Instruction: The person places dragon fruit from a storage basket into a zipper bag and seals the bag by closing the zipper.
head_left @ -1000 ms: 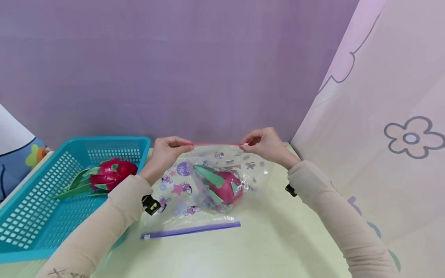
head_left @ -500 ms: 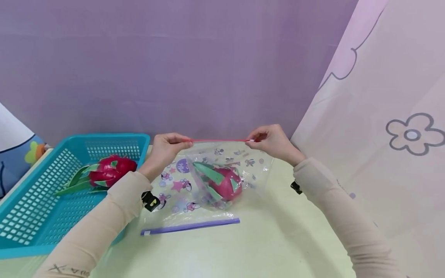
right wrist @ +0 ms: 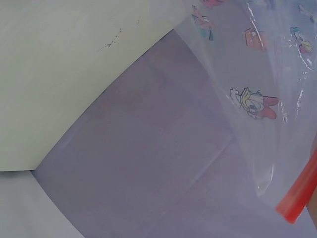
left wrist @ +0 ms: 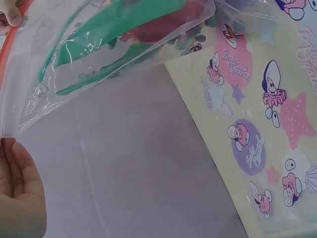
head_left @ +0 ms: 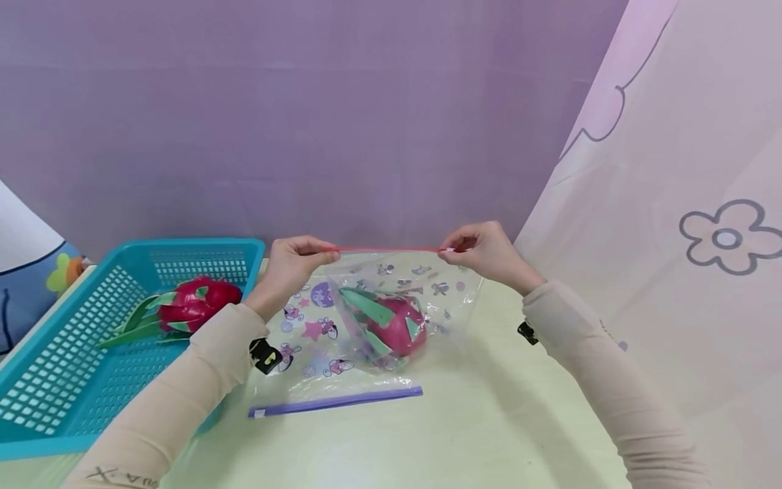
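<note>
A clear zip bag (head_left: 455, 288) with a red zip strip (head_left: 391, 249) is held up above the table in the head view. Inside it shows a dragon fruit (head_left: 397, 333) with green leaves, seen through the film. My left hand (head_left: 290, 268) pinches the left end of the strip between thumb and fingers. At the right, my right hand (head_left: 485, 255) pinches the white slider (head_left: 451, 250) on the strip. In the right wrist view the strip's red end (right wrist: 294, 198) sticks out, with only a sliver of hand visible.
Under the raised bag lies a second printed zip bag (head_left: 313, 331) with a purple strip (head_left: 342, 402). A teal basket (head_left: 250, 261) at the left holds another dragon fruit (head_left: 198, 303). Purple cloth (head_left: 366, 122) hangs behind the pale table (head_left: 476, 421).
My right hand has slid rightward along the red strip with the white slider, leaving more of the strip showing. The left hand stays at the left end.
</note>
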The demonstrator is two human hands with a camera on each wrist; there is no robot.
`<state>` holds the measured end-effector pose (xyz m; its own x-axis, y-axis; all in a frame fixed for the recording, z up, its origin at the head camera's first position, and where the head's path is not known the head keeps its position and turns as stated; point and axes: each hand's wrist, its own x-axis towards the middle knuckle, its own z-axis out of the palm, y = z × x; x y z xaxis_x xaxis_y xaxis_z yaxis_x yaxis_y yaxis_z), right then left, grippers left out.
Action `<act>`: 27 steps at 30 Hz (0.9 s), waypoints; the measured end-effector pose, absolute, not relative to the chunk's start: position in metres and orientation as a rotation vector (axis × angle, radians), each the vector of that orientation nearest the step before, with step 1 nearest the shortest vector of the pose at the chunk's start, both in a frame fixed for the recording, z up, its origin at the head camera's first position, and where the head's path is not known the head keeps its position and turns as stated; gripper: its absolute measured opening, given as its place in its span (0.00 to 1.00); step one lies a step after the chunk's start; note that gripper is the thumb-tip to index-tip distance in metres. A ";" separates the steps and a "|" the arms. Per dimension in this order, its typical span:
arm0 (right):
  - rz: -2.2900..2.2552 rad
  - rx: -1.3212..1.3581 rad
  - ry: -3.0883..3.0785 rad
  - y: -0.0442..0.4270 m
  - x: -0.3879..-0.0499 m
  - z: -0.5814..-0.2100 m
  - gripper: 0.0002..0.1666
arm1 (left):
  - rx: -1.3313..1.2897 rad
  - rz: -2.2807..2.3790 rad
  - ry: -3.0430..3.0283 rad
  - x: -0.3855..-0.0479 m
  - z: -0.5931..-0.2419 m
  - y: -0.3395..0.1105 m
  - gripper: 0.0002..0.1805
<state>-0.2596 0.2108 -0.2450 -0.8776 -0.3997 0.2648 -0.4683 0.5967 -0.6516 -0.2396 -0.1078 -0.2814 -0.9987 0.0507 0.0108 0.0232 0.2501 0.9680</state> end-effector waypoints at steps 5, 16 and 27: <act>1.150 0.750 -2.717 0.213 -0.258 -0.244 0.05 | 0.101 1.892 2.490 -0.236 -0.280 -0.110 0.20; 1.134 0.742 -2.694 0.216 -0.258 -0.245 0.05 | 0.107 1.886 2.493 -0.235 -0.281 -0.113 0.17; 1.144 0.765 -2.672 0.224 -0.258 -0.245 0.06 | 0.098 1.884 2.487 -0.233 -0.279 -0.109 0.21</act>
<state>-0.2582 0.2244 -0.2454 -0.8619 -0.3990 0.3130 -0.5019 0.5827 -0.6392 -0.2329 -0.1094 -0.2794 -0.9978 0.0623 0.0216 0.0376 0.2694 0.9623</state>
